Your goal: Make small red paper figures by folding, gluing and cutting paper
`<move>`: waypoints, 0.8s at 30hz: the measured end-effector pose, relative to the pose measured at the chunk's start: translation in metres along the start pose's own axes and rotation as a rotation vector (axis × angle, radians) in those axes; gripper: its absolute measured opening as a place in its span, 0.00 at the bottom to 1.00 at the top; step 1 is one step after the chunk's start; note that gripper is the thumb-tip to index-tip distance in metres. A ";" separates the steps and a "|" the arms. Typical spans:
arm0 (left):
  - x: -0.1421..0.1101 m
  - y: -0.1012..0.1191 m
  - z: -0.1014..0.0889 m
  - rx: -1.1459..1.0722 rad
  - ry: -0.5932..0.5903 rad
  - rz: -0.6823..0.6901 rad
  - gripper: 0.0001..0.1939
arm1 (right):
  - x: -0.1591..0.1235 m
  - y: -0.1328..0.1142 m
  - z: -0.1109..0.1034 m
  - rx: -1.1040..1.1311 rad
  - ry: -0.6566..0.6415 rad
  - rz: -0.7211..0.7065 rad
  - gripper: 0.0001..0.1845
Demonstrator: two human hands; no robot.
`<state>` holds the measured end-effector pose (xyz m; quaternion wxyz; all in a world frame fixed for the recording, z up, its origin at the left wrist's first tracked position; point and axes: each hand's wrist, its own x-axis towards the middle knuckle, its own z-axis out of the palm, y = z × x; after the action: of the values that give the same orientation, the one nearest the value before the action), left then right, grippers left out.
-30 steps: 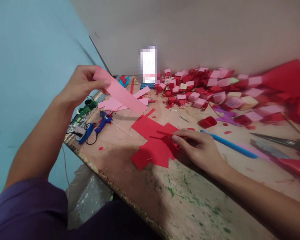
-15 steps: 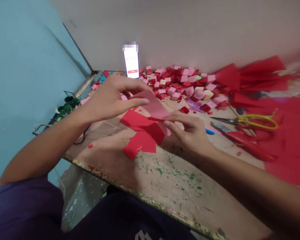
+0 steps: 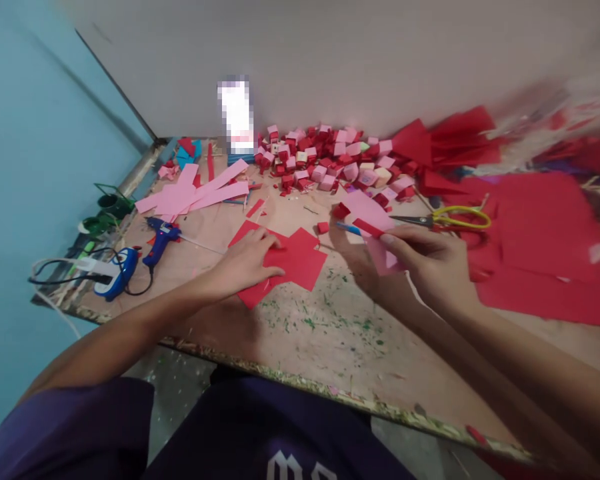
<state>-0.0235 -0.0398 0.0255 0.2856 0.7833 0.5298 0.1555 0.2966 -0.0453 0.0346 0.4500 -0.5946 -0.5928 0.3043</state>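
My left hand (image 3: 245, 263) rests on several overlapping red paper pieces (image 3: 303, 257) in the middle of the table. Its thumb and fingers are apart, with no clear grip on the paper. To the right, my right hand (image 3: 430, 263) pinches a pink paper strip (image 3: 370, 210) between thumb and fingers, raised above the table. A narrow red paper piece (image 3: 368, 227) lies across that strip in the same pinch. Yellow-handled scissors (image 3: 460, 219) lie just beyond the right hand. A small red folded piece (image 3: 323, 228) sits between the two hands.
Small pink and red paper boxes (image 3: 325, 157) are heaped along the wall. Pink strips (image 3: 180, 193), a blue glue gun (image 3: 161, 239) and a blue power adapter (image 3: 117, 275) with cables lie left. A lit phone (image 3: 237, 117) stands behind; large red sheets (image 3: 545, 240) cover the right.
My left hand has let go of the pink strip and come down onto the red paper pieces. My right hand has carried the pink strip and red piece to the right. The view has shifted.
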 end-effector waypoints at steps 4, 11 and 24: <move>0.009 -0.011 -0.008 -0.173 0.053 -0.058 0.08 | -0.010 0.002 0.000 0.003 -0.028 0.019 0.06; 0.002 -0.024 -0.041 -0.386 0.141 -0.115 0.17 | -0.015 0.004 0.000 -0.018 -0.018 0.035 0.07; -0.022 -0.043 -0.082 -0.556 0.200 -0.259 0.18 | -0.022 0.004 -0.002 0.018 0.010 0.049 0.06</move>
<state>-0.1089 -0.0246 0.0653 0.4525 0.5821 0.5878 0.3331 0.2972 -0.0667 0.0279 0.4506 -0.6064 -0.5730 0.3177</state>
